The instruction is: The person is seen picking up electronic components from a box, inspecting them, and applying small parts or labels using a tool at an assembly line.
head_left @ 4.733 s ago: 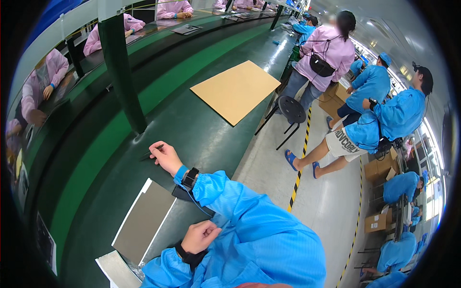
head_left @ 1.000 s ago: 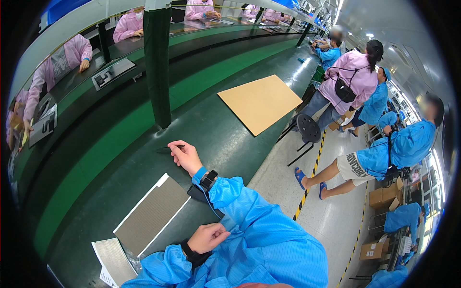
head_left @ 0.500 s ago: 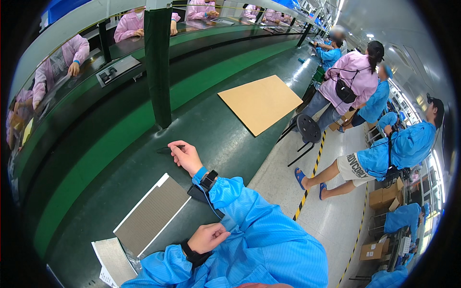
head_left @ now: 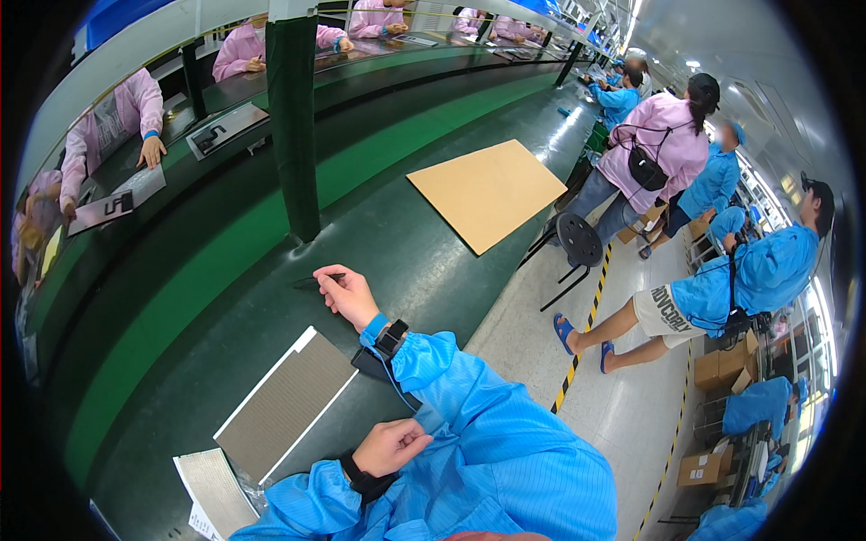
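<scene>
My right hand [head_left: 350, 298] is raised over the dark green bench, closed round a thin black pointed tool [head_left: 309, 281] whose tip points left. A dark band with a square unit sits on that wrist, and a flat black object [head_left: 372, 364] lies beneath it. Closer to me, my left hand [head_left: 391, 448] rests against the blue smock with its fingers curled in, and nothing shows in them. Between the hands and the belt lies a white-edged panel with a grey-brown ribbed face [head_left: 287, 406]. Beside its near end is a silvery textured sheet [head_left: 215, 491], partly hidden by my left sleeve.
A tan board [head_left: 492, 196] lies farther along the bench [head_left: 388, 243]. A green post [head_left: 295, 126] rises at its back edge, before a green-and-black conveyor belt [head_left: 203, 243]. People in pink work across the belt. On the right are a black stool [head_left: 579, 239], standing people and cartons [head_left: 722, 365].
My hands stay almost where they were. Across the belt at far left, a co-worker's hands have moved and a grey panel with a dark shape now lies by them.
</scene>
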Available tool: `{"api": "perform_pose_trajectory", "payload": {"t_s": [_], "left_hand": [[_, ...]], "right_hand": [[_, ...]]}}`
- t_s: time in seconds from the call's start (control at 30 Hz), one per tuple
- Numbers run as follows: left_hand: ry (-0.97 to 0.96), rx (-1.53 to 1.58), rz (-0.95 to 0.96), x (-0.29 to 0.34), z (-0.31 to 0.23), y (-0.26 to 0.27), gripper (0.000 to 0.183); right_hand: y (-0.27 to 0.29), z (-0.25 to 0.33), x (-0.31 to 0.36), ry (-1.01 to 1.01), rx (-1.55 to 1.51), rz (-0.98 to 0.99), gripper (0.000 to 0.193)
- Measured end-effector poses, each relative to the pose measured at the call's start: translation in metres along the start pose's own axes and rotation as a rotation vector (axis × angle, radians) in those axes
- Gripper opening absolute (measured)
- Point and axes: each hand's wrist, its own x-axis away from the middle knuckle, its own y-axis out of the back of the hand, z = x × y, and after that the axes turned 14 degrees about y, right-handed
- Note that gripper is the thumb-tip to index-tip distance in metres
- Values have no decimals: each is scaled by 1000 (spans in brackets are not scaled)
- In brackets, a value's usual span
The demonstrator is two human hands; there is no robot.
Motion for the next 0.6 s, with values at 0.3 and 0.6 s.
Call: {"api": "perform_pose_trajectory", "payload": {"t_s": [0.3,0.6], "left_hand": [[-3,0,-6,-1,1,-1,15],[-7,14,-13,-2,-1,-1,15]], "right_hand": [[2,1,1,5,7,12,17],[2,5,1,2,-8,1,21]]}}
